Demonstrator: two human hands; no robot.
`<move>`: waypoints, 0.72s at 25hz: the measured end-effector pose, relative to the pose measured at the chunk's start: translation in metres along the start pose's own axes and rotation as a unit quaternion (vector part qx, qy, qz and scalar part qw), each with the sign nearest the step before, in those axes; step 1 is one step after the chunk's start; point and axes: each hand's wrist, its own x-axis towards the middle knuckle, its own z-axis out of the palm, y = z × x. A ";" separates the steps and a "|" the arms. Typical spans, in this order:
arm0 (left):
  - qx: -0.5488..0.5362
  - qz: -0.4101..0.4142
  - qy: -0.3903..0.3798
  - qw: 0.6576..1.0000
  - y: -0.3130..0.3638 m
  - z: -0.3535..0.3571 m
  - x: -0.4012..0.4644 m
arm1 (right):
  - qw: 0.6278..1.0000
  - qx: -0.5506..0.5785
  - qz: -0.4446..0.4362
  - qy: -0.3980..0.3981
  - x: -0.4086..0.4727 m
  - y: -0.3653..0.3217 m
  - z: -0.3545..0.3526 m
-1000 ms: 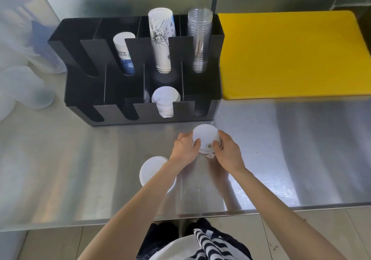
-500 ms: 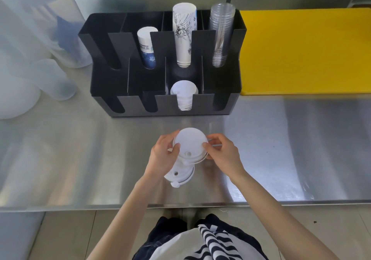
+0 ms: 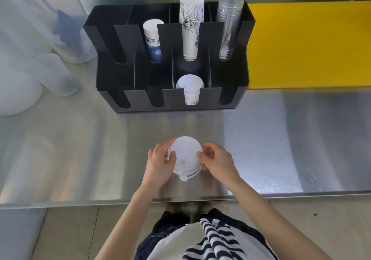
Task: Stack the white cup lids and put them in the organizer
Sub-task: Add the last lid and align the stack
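Observation:
A small stack of white cup lids (image 3: 185,156) sits between my two hands over the steel counter, near its front edge. My left hand (image 3: 159,162) grips the stack's left rim and my right hand (image 3: 217,162) grips its right rim. The top lid lies on the ones below, whose edges and a tab show underneath. Farther back stands the black organizer (image 3: 140,79). Its front row holds another stack of white lids (image 3: 189,91) in the third slot from the left.
The organizer's back row holds a blue-printed paper cup stack (image 3: 153,39), a taller printed cup stack (image 3: 190,25) and clear plastic cups (image 3: 228,25). A yellow cutting board (image 3: 309,45) lies at the right. Translucent plastic containers (image 3: 30,75) stand at the left.
The lid held in both hands has come down onto the lid that lay on the counter, so they now form one stack. The view has shifted left and closer.

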 end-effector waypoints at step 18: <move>-0.058 -0.034 -0.031 0.997 -0.012 0.009 -0.009 | 0.997 -0.067 -0.030 0.004 0.009 0.005 0.012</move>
